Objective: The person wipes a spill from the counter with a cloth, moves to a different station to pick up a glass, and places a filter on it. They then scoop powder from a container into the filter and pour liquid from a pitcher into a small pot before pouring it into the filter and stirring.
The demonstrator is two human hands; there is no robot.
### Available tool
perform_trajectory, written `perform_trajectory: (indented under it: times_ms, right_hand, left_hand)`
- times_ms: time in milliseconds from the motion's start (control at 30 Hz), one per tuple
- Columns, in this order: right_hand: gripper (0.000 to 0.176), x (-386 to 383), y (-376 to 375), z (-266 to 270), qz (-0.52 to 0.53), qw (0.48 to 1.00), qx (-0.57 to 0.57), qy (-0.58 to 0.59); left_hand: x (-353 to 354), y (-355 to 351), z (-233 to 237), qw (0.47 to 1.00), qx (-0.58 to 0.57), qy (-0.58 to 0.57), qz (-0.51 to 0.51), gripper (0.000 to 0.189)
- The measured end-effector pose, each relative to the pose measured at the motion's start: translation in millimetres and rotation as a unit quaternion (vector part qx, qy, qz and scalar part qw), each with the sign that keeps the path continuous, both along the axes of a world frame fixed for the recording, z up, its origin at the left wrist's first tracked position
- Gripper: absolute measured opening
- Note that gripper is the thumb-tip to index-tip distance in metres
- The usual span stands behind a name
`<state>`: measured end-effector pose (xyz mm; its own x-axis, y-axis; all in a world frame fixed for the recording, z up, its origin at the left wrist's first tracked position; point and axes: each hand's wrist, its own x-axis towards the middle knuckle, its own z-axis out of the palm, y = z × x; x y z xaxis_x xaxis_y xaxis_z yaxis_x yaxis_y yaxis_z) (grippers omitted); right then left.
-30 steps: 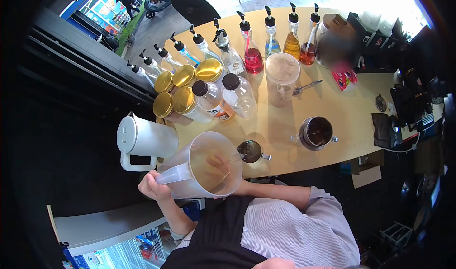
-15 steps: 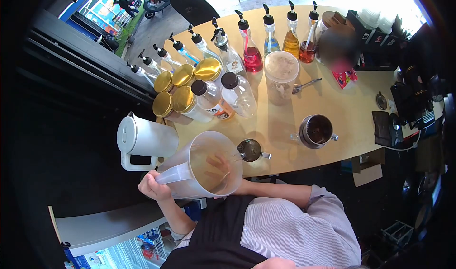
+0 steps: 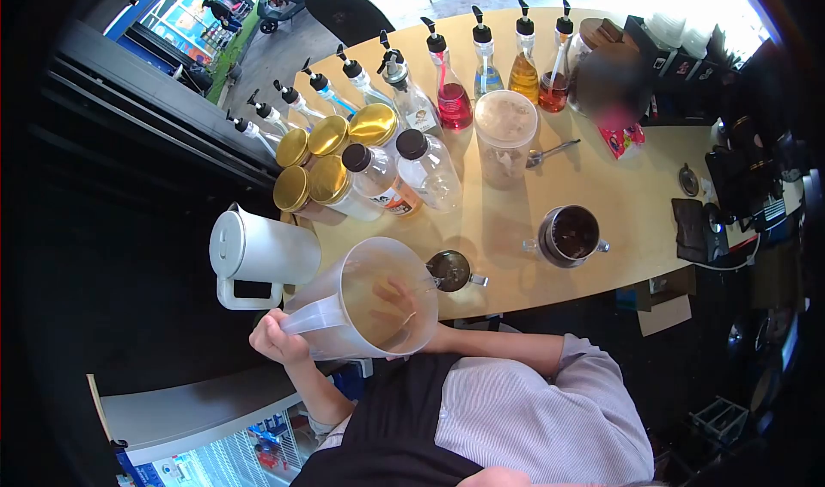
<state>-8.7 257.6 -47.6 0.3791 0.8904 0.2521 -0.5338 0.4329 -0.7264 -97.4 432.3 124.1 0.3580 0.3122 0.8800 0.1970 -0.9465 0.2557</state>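
My left hand (image 3: 275, 336) is closed around the handle of a translucent plastic pitcher (image 3: 361, 268), held tilted at the near edge of the wooden counter (image 3: 627, 195). Amber liquid lies in the pitcher's lower side. My right hand (image 3: 436, 339) reaches behind the pitcher. Its fingers show dimly through the wall, pressed against the pitcher's side. The spout points at a small metal measuring cup (image 3: 451, 270) with dark liquid, standing on the counter just past the rim.
A white lidded jug (image 3: 258, 251) stands left of the pitcher. Gold-lidded jars (image 3: 331, 182), two black-capped bottles (image 3: 425, 169), a row of pump syrup bottles (image 3: 454, 100), a lidded powder tub (image 3: 504, 134) and a dark metal mug (image 3: 571, 236) fill the counter. Dark equipment sits at right.
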Motion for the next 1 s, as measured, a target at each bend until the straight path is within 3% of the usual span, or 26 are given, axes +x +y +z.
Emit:
perform_trajectory:
  times_ms: [267,467,633,733,833,1000]
  right_hand:
    - [0.14,-3.7,3.3,-11.7,-0.01,1.0,0.004,-0.011]
    - [0.14,-2.4,3.4,-8.7,-0.032,0.998,0.003,-0.045]
    - [0.138,-2.3,5.5,-8.2,-0.045,0.997,0.007,-0.063]
    - [0.138,-3.8,0.9,-3.9,-0.012,0.999,-0.024,-0.019]
    - [0.138,-1.7,6.7,-3.5,-0.067,0.993,0.006,-0.099]
    - [0.138,-2.8,6.9,-7.7,-0.032,0.998,0.004,-0.057]
  left_hand:
    - [11.8,-19.9,15.0,0.995,-0.094,-0.023,-0.017,0.046]
    - [2.3,-7.5,4.1,0.998,-0.055,-0.013,-0.016,0.046]
    - [-2.3,-1.5,-0.1,0.999,0.019,0.011,0.045,0.046]
    - [-0.4,2.1,-3.3,1.0,-0.005,-0.02,-0.003,0.046]
    - [-1.9,4.5,-3.9,0.999,0.028,-0.01,0.012,0.045]
    - [-1.7,1.7,2.4,1.0,0.003,0.018,-0.011,0.042]
